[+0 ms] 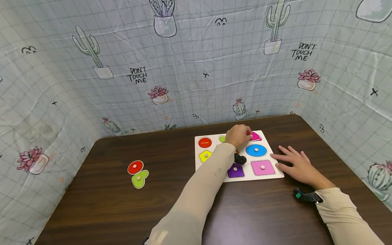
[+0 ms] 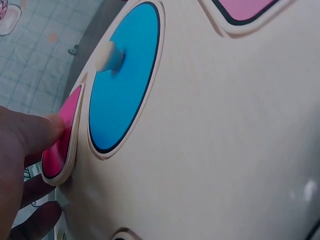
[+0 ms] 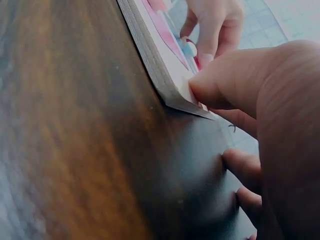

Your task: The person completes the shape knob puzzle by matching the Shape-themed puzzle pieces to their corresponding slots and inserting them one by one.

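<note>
My left hand (image 1: 239,136) reaches over the far side of a white knob puzzle board (image 1: 277,174). It pinches a magenta half-round puzzle piece (image 2: 62,135), thumb on its face; the piece's knob is hidden. The piece sits at the board's far right corner, its edge standing slightly proud in the left wrist view. My right hand (image 1: 298,166) lies with fingers spread at the board's right edge, the thumb (image 3: 220,82) touching its near corner. Beside the magenta piece is a blue oval piece (image 1: 256,150), with a pink rectangle piece (image 1: 266,167) nearer.
A red round piece (image 1: 135,167) and a green heart piece (image 1: 140,179) lie on the dark wooden table (image 1: 101,204) at left. A yellow pentagon piece (image 1: 205,156) and a purple piece (image 1: 235,170) sit in the board. Patterned cloth (image 1: 199,58) stands behind the table.
</note>
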`<state>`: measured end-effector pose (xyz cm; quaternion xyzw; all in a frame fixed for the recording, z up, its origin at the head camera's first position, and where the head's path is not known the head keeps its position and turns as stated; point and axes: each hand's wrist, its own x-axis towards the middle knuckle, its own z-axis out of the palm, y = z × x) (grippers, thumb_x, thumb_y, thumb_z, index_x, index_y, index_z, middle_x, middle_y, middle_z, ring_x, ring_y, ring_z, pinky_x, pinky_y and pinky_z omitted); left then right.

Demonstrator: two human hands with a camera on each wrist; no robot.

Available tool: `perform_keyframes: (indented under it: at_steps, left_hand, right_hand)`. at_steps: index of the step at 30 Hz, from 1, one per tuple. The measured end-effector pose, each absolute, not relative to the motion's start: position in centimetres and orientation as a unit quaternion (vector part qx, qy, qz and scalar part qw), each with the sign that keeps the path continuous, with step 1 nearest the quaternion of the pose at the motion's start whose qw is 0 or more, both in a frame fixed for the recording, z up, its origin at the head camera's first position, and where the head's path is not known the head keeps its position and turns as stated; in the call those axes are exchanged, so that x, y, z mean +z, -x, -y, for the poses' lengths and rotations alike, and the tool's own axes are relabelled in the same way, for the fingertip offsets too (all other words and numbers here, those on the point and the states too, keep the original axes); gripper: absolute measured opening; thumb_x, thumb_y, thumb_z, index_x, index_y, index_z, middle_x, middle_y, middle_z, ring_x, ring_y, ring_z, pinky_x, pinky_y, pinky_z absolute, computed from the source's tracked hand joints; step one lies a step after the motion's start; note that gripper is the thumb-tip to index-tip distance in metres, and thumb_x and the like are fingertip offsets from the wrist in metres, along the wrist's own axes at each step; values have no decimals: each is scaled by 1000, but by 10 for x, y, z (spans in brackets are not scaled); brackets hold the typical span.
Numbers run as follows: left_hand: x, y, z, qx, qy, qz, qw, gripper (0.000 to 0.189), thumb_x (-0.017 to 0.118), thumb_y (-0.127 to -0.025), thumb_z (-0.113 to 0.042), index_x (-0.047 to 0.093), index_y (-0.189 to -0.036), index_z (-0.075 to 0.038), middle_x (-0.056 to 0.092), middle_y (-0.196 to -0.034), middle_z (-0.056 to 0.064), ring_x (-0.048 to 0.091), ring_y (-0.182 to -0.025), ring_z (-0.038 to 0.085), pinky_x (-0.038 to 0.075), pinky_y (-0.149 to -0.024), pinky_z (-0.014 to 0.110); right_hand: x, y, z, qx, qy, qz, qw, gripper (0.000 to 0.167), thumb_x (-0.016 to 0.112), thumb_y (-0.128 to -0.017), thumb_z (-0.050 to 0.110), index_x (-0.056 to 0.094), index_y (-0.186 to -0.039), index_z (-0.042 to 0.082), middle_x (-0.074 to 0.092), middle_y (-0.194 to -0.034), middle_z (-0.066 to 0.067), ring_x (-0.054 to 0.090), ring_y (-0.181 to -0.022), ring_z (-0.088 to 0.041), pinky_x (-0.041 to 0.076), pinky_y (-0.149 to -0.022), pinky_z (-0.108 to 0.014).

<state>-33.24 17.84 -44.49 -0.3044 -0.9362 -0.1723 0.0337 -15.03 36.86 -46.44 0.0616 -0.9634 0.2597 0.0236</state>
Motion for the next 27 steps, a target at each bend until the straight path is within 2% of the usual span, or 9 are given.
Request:
perform_keyframes:
  at_steps: [11, 18, 27]
  left_hand:
    - [-444, 329, -183, -176, 303, 936, 23, 12, 66, -97, -37, 76, -101, -31, 67, -89, -15, 55, -88, 3, 50, -75, 27]
    - [-446, 324, -181, -141, 321, 936, 29, 16, 61, -99, -34, 75, -106, -30, 65, -87, -14, 52, -94, 6, 51, -75, 26]
    - [-445, 325, -180, -136, 315, 939, 25, 15, 64, -96, -36, 74, -104, -30, 63, -84, -15, 49, -90, 7, 47, -68, 27]
  right_hand:
    - [-464, 150, -367, 258, -57, 964, 27, 48, 62, -98, 34, 61, -139, 9, 33, -154, -30, 14, -144, -55, -1, -107, -76]
    - [-464, 150, -367, 257, -56, 964, 30, 48, 63, -98, 33, 61, -139, 9, 33, -154, -30, 15, -144, -55, 0, -107, -76]
    - [-466, 151, -365, 260, -52, 964, 31, 47, 62, -99, 33, 60, -139, 9, 33, -154, -30, 14, -144, -54, -3, -107, -75]
